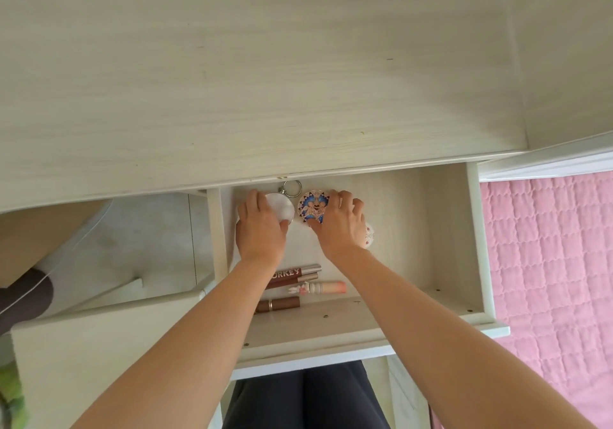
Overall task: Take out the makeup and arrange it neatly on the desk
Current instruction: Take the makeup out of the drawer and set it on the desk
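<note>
Both hands are down in the open drawer (444, 229) at mid-frame, just below the tabletop (232, 80) edge. The left hand (262, 229) curls over a white compact (283, 209), thumb at its lower rim; a keyring (292, 189) lies just above. The right hand (343, 226) grips the right side of a patterned compact (310, 208), and a small pot (369, 237) peeks out from under it. Lower down, between the forearms, lie 2 lip glosses (298, 274), a pink tube (326, 287) and a brown lipstick (282, 304). A pink quilt (547, 262) fills the right edge
</note>
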Action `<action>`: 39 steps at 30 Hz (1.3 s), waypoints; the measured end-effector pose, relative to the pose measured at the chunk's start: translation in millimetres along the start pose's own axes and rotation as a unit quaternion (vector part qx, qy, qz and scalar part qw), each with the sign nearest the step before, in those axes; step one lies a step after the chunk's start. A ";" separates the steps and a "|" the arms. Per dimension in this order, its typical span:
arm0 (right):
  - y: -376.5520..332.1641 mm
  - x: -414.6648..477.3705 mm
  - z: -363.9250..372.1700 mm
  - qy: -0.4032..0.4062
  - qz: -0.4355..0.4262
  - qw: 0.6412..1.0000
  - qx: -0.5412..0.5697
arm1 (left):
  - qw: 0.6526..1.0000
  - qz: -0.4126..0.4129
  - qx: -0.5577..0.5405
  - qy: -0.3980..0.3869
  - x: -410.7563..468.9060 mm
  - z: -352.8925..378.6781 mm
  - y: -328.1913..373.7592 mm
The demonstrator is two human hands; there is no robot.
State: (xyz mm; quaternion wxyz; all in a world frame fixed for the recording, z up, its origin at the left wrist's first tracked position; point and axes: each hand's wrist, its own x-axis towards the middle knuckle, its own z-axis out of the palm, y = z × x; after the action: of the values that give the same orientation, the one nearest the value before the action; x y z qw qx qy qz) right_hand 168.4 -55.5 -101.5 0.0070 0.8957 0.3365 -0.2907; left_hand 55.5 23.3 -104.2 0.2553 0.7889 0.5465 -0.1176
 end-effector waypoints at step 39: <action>-19.8 -116.4 -71.6 0.037 0.044 0.911 0.408 | 0.840 -0.119 -0.529 0.006 -106.8 -101.2 -2.8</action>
State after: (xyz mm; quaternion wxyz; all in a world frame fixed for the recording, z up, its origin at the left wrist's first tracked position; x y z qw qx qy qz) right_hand 122.9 -95.0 22.8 -0.3588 0.8443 0.1491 -0.3691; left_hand 3.4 -7.9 29.9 0.6147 0.4629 0.6170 0.1648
